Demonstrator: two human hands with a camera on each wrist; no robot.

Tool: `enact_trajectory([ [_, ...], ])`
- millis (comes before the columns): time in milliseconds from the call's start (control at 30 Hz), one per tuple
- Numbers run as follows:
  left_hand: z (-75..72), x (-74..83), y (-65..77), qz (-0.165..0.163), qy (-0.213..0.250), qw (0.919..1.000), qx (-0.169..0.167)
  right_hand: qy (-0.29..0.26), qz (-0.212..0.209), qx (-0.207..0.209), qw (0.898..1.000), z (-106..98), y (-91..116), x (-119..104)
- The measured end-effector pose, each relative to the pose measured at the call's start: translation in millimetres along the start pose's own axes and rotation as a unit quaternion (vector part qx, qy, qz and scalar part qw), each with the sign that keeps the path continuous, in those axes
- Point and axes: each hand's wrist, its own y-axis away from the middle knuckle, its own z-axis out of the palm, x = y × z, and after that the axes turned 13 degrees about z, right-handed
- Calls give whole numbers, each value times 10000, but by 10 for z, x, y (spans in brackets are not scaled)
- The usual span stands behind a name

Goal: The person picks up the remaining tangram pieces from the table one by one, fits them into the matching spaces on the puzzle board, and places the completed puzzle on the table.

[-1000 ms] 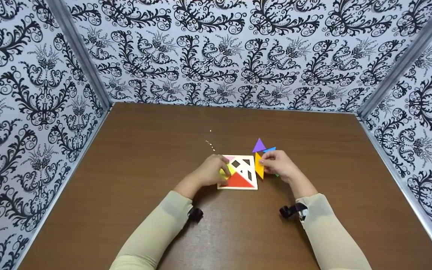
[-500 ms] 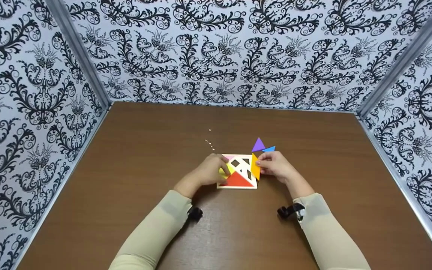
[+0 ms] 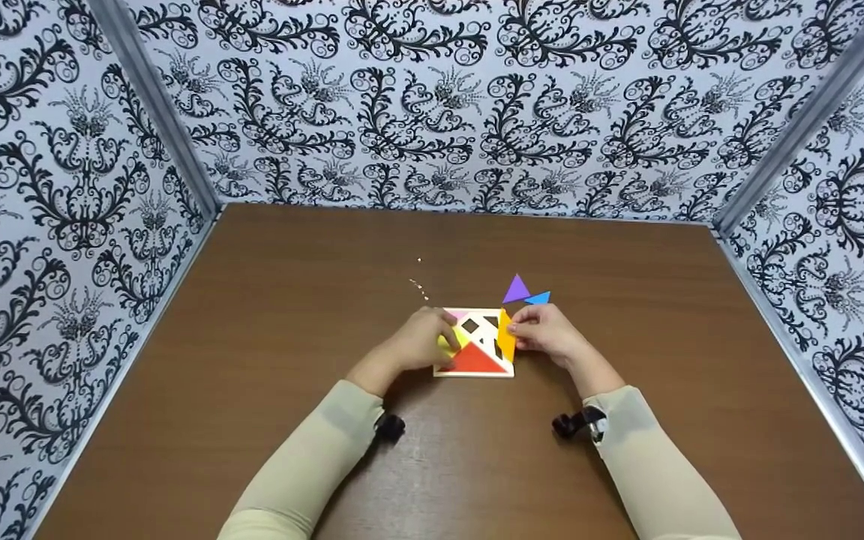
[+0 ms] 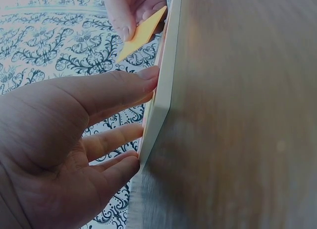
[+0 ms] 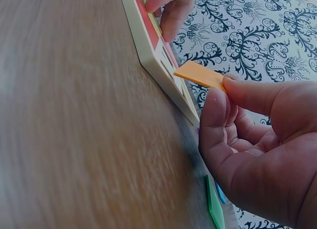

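A square wooden tangram board [image 3: 472, 374] lies on the table with a large red triangle [image 3: 478, 361], a yellow piece [image 3: 463, 339] and a pink piece [image 3: 451, 313] in its left and lower parts. Dark cutouts show in its right part. My left hand [image 3: 418, 339] rests on the board's left side, thumb and fingertips pressing down on the pieces. My right hand [image 3: 550, 330] pinches an orange parallelogram [image 3: 506, 337] between thumb and index finger. In the right wrist view the orange parallelogram [image 5: 200, 74] is tilted, close over the board's right edge.
Beyond the board's far right corner lie a purple triangle [image 3: 517, 289] and a blue piece [image 3: 539, 298]. A green piece [image 5: 215, 206] lies under my right hand. Small pale specks [image 3: 418, 286] dot the brown table [image 3: 289, 300]. Patterned walls enclose its back and sides.
My right hand has moved a little left, bringing the orange parallelogram from beside the board to over its right edge. The left hand stays in place on the board.
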Motion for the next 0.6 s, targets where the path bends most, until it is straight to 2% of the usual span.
enact_trajectory([
  [433, 2, -7, -7, -29, -69, 10000, -46, 46, -22, -29, 10000, 56, -6, 15],
  [600, 19, -17, -11, -139, -65, 9998, -103, 101, -11, -9, 9999, 68, -17, 24],
])
